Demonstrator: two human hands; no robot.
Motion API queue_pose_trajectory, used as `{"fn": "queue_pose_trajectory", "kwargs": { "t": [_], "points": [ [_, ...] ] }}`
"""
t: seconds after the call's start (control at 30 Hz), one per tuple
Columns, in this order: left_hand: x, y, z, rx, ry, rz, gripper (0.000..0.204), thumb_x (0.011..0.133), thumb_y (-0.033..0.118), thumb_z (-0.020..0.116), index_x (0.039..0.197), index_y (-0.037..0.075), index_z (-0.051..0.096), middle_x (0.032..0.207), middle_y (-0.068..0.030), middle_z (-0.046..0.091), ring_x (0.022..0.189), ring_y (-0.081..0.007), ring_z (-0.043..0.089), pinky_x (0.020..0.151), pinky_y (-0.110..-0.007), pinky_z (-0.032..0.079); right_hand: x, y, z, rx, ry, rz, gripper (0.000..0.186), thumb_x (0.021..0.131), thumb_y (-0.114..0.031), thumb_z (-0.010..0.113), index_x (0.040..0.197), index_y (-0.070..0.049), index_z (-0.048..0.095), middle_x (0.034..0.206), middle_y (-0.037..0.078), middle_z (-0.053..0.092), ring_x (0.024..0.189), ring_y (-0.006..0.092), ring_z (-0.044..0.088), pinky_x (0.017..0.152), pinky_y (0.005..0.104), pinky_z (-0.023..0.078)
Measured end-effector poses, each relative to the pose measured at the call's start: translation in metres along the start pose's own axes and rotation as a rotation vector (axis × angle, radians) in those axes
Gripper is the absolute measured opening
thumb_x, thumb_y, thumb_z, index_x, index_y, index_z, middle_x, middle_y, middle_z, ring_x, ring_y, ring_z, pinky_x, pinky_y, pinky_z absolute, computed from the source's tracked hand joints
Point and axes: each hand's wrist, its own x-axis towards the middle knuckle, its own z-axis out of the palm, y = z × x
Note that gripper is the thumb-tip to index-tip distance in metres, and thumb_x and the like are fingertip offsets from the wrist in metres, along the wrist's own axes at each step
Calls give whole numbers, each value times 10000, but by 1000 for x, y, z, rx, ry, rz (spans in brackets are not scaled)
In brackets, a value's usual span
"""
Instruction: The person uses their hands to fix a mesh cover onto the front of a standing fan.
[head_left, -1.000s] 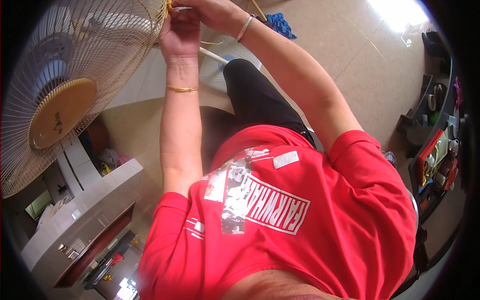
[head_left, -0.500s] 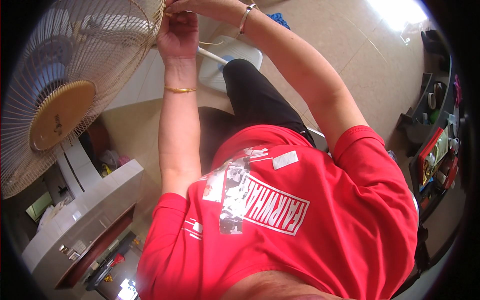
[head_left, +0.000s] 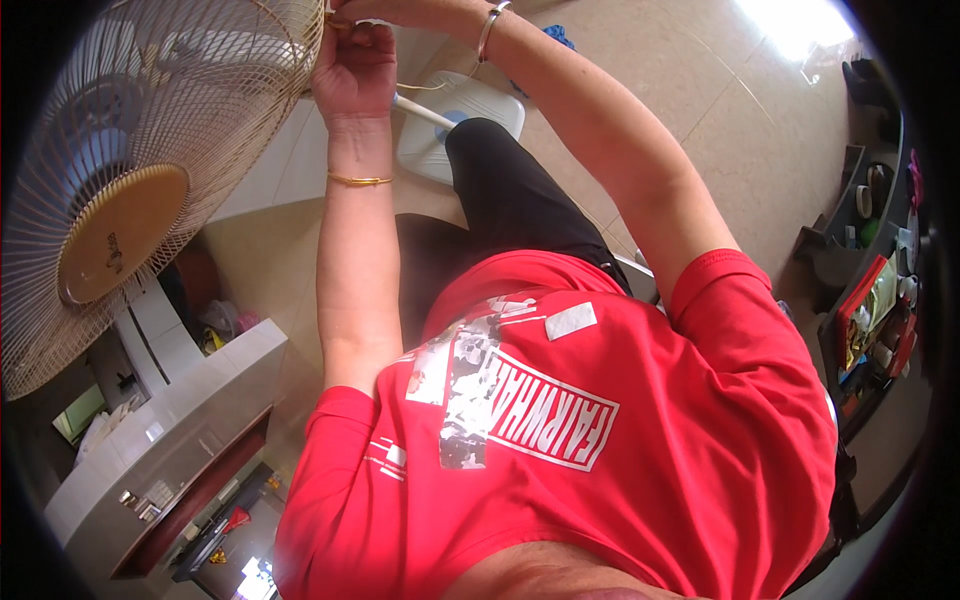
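A standing fan's wire guard (head_left: pixel 225 60), with an orange-brown centre disc (head_left: pixel 124 235), fills the upper left. My left hand (head_left: pixel 355 70) is at the guard's rim, palm up, fingers curled closed. My right hand (head_left: pixel 385 14) reaches over from the right to the same spot, fingers closed over those of my left. A small yellowish piece shows between them at the rim; what exactly they hold I cannot make out. Below the hands, the fan's white pole (head_left: pixel 420 112) leads to a white base (head_left: pixel 492 110) beside my knee. A thin pale cord (head_left: pixel 430 87) runs near it.
A blue cloth (head_left: pixel 557 36) lies on the tiled floor (head_left: pixel 680 130) beyond my right arm. A dark shelf unit (head_left: pixel 830 260) crowded with objects stands at the far right. At the lower left is a tiled counter (head_left: pixel 175 410) with bags behind it.
My right hand and wrist have moved slightly up and left over my left hand. My left hand has shifted a little left. The guard has barely moved.
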Motion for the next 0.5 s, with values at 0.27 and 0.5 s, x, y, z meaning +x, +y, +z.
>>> {"fn": "queue_pose_trajectory", "kwargs": {
  "t": [0.27,0.5],
  "points": [
    [-1,-1,1,58,85,-9,125,755,160,618,841,75,584,783,7,580,673,-105,519,673,-283,444,3,1,-6,95,-111,53,103,718,-50,570,789,16,606,641,52,596,584,106,555,537,240,472],
    [1,2,-7,53,130,-5,130,728,165,642,818,87,589,713,22,571,647,-107,517,685,-299,443,8,3,-7,-34,-135,-11,145,699,-99,579,779,17,611,655,54,599,602,106,552,548,246,460]
  ]
}}
